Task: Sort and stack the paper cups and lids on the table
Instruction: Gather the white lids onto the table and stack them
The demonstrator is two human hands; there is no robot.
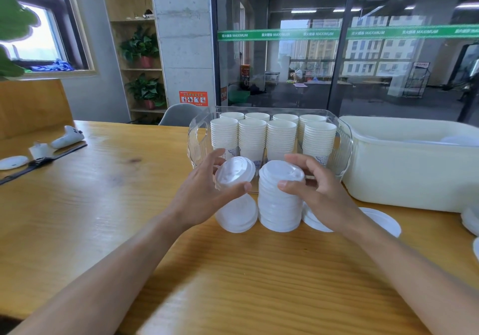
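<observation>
Left hand: pinched one lid, tilted, held just left of the lid stack. Right hand: thumb and fingers curled round the stack's top. Below the left hand: low lids on the table. Beyond both hands: clear bin of stacked cups. Right of the right hand: cream tub.

eight cup stacks, one lid stack
</observation>
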